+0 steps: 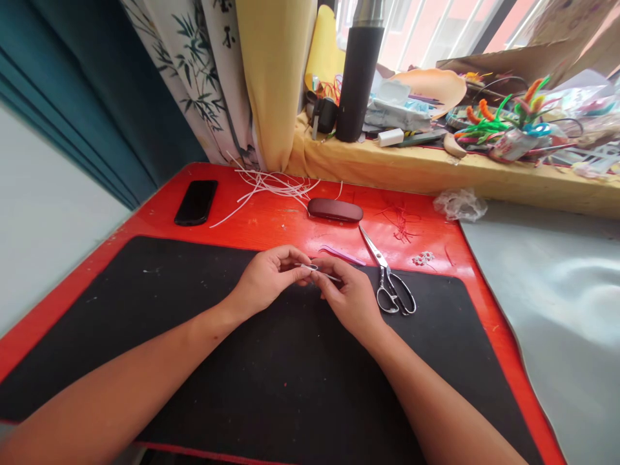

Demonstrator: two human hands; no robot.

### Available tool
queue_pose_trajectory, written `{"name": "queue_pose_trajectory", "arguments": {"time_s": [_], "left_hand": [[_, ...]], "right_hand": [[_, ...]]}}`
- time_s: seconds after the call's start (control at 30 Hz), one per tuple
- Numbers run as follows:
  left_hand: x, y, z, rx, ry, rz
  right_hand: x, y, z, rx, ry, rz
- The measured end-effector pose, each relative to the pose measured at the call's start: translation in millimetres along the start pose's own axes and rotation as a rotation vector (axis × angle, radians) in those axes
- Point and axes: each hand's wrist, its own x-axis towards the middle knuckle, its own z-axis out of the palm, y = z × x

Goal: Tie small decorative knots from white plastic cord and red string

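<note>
My left hand (271, 278) and my right hand (351, 298) meet over the far edge of a black mat (194, 361) on a red table (261, 219). Between their fingertips they pinch a thin pale strip (314, 269), too small to make out further. A pink tweezer-like tool (341, 254) lies just beyond my right hand. Silver scissors (390, 278) lie shut to the right of it, handles toward me.
A black phone (196, 201) lies at the table's far left. Loose white strips (271, 185) and a dark red case (335, 209) lie at the back. A yellow-covered ledge (436, 169) holds a black flask (357, 77) and clutter. Grey sheet (557, 297) covers the right.
</note>
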Motion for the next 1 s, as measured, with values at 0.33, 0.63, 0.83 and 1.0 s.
{"name": "queue_pose_trajectory", "arguments": {"time_s": [0.33, 0.63, 0.83, 1.0], "left_hand": [[2.3, -1.4, -0.6, -0.038, -0.034, -0.036], [2.5, -1.1, -1.5, -0.009, -0.022, -0.066], [3.8, -2.4, -2.0, -0.061, -0.027, -0.106], [4.4, -2.3, -2.2, -0.078, -0.027, -0.117]], "right_hand": [[0.2, 0.3, -1.1, -0.043, 0.024, -0.020], [0.7, -1.5, -3.6, -0.132, 0.014, -0.037], [1.4, -3.3, -3.9, -0.148, 0.015, -0.043], [1.6, -3.6, -4.0, -0.182, 0.000, -0.057]]}}
